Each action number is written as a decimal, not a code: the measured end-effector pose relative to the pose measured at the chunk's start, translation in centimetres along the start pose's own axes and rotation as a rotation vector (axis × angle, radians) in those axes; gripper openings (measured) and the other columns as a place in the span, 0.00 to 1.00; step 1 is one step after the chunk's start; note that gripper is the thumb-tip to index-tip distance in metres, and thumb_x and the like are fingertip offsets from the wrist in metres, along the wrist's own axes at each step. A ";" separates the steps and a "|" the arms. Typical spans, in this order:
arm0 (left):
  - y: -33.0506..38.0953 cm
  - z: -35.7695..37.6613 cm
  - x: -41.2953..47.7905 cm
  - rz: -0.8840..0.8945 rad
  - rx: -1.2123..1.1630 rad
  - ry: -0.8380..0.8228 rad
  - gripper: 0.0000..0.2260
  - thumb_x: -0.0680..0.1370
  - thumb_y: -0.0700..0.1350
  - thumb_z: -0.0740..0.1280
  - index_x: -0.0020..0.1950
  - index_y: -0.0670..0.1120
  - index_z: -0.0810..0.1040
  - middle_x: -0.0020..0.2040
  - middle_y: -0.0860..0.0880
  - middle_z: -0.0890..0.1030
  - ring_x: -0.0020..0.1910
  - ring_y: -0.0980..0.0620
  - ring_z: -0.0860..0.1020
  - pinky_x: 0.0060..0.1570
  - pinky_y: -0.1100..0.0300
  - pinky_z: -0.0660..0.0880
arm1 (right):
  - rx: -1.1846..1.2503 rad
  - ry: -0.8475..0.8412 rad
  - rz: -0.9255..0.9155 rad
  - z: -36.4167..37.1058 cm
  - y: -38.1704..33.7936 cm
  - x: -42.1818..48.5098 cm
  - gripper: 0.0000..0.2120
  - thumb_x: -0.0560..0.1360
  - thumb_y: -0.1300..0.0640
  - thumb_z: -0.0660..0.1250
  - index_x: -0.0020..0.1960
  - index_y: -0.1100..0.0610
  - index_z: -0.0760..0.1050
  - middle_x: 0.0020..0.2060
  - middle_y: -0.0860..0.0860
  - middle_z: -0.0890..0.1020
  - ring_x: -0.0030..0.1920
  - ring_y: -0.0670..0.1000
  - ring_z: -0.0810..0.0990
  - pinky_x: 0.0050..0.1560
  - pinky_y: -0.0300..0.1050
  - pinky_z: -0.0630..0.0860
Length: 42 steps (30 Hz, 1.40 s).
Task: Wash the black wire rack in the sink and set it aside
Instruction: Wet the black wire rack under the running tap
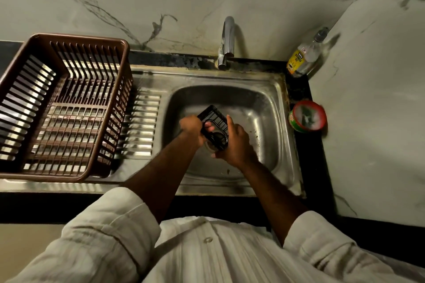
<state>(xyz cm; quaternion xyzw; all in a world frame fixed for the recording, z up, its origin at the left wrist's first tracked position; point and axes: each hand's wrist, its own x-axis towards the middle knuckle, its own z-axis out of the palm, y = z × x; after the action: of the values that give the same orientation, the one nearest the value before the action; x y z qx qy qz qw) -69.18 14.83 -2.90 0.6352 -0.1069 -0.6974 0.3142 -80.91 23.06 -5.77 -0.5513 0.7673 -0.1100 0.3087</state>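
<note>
With the rack held tilted over the sink, left grip curled round its left edge and right grip clasping its near end, slick wire could slip free and clatter down.

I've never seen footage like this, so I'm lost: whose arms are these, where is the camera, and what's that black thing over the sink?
No machine here: a person wears one wide-angle camera on the head, looking down at their own arms. The left hand and right hand both have a grip on a small black wire rack, held over the steel sink in front of the tap. On the drainboard to the left stands a brown slatted dish basket. At the right, on the dark counter, are a clear bottle and a round red-rimmed tub.
</note>
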 end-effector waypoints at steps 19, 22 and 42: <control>0.9 -2.3 0.7 1.068 1.946 -0.313 0.58 0.64 0.65 0.78 0.82 0.50 0.46 0.82 0.43 0.50 0.81 0.40 0.46 0.77 0.39 0.52 | -0.195 -0.083 -0.162 -2.4 1.0 0.6 0.59 0.58 0.59 0.83 0.80 0.48 0.53 0.71 0.54 0.67 0.68 0.57 0.70 0.64 0.52 0.76; 0.7 -2.0 1.1 0.975 2.048 -0.382 0.59 0.64 0.62 0.79 0.82 0.49 0.45 0.80 0.44 0.57 0.79 0.40 0.55 0.76 0.40 0.56 | -0.237 -0.111 -0.195 -2.4 0.3 0.2 0.57 0.60 0.63 0.82 0.80 0.46 0.54 0.75 0.51 0.63 0.73 0.56 0.63 0.66 0.54 0.74; 2.9 -4.8 2.8 0.767 1.517 -0.522 0.66 0.62 0.52 0.83 0.81 0.54 0.34 0.77 0.40 0.62 0.76 0.41 0.62 0.73 0.46 0.64 | -0.259 -0.160 -0.301 -5.6 -2.8 1.4 0.58 0.64 0.66 0.79 0.82 0.46 0.48 0.75 0.50 0.65 0.74 0.54 0.61 0.63 0.47 0.72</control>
<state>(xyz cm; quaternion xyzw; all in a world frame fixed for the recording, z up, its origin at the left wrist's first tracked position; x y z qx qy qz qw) -63.72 12.19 -4.39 0.4137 -0.8137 -0.4081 -0.0136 -82.33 19.79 -0.40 -0.7018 0.6571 -0.0112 0.2750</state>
